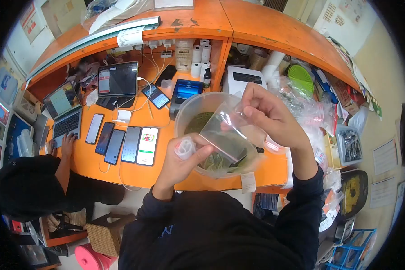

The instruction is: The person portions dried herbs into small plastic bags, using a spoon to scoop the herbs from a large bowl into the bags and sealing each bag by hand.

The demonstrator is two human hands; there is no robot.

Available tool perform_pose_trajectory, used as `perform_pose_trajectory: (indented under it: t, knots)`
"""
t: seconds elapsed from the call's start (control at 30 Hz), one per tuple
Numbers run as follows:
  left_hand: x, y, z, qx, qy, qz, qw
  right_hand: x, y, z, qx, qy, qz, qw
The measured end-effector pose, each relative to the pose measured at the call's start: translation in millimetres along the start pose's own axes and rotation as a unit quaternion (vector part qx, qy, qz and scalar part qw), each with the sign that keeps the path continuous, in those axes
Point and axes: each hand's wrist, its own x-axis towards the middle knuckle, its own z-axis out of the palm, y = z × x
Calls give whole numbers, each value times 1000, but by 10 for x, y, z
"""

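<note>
My left hand [177, 164] is closed around a whitish rolled bundle of plastic [185, 148], its thumb against the lower edge of a clear plastic bag [221, 130]. With fingers pinched, my right hand [270, 112] grips the bag's upper right part. The bag is stretched between both hands and looks flat. Beneath it stands a large translucent tub [180, 118] with green powdery material [198, 123] inside. Clear plastic lies at the tub's lower side. A thin shiny handle with a dark end [259, 150] shows at the tub's right; its other end is hidden.
Several phones [130, 144] lie left of the tub beside a tablet [118, 78]. A co-worker's hand [68, 141] rests on a laptop [66, 127]. A blue-topped device [187, 90] and a white box [243, 81] stand behind. Plastic packaging [301, 105] is piled right.
</note>
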Motion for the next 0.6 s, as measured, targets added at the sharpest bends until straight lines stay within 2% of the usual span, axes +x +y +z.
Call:
perform_pose_trajectory:
  t: [0.03,0.13,0.2,0.27,0.33,0.43,0.6]
  knots:
    - [-4,-8,22,8,17,16,1000,-12,12,-17,-23,6,-4,1000]
    - [-7,-39,73,53,71,88,992,-2,48,-6,-256,88,-42,962]
    - [-21,-75,61,111,114,165,973,58,78,121,-432,244,-185,848]
    - [-25,-65,103,157,149,174,961,24,62,234,-491,238,-220,809]
    - [-40,-42,135,199,147,170,954,-137,20,398,-441,80,-158,880]
    - [-52,19,145,223,69,175,957,-213,112,481,-291,19,-16,956]
    - [-55,54,91,236,-49,210,948,-365,209,445,-226,21,-84,970]
